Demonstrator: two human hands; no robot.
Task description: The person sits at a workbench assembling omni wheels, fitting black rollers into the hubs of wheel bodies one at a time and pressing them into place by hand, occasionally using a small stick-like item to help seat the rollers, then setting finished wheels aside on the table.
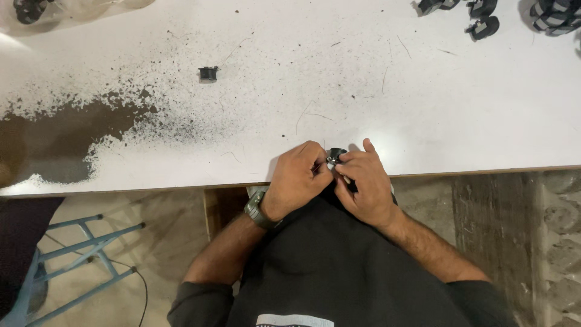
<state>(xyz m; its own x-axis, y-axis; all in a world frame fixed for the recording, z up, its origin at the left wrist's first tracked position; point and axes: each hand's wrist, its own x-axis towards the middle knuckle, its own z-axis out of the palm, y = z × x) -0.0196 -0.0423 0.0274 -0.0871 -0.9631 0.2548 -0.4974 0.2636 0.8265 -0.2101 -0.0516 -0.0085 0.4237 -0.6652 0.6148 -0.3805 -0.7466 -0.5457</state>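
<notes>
Both hands are pinching one small black part (336,155) at the near tabletop (423,109) edge: left hand (298,177) closed on its left side, right hand (363,184) fingertips closed on its right. Keeping it steadied over the tabletop seems wise.

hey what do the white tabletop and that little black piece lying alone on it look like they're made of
White tabletop: looks like painted or laminated board; the smooth matte coat is worn through to a brown patch at left, brown edge in front. Small black blocky piece: probably moulded plastic, dull and dark; too small to be sure.
</notes>
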